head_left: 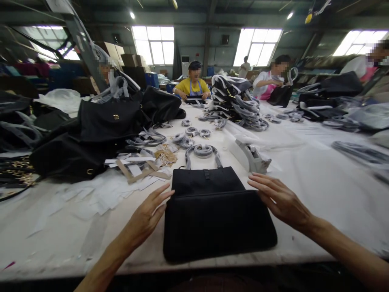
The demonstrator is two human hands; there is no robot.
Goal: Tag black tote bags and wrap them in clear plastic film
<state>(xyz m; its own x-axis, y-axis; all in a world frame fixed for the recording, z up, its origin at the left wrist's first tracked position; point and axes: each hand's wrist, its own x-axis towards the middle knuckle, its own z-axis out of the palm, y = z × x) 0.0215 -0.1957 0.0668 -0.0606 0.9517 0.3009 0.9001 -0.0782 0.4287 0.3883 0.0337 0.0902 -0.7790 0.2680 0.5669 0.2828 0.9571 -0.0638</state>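
A black bag (219,223) lies flat near the table's front edge, its wide part toward me and a narrower section with a small strap tab behind it. Plastic-wrapped handles (203,151) rise from its far end. At the bag's left edge is my left hand (148,213), fingers stretched out and holding nothing. My right hand (281,198) is at the upper right corner, its fingers extended over or beside the edge; whether they touch it is hard to tell. Both hands are open.
Black bags (103,125) are heaped at the left, near paper scraps (133,166). A grey tape dispenser (251,156) stands beyond my right hand. Farther back are stacked wrapped bags (232,99), coiled straps (191,131) and people across the table.
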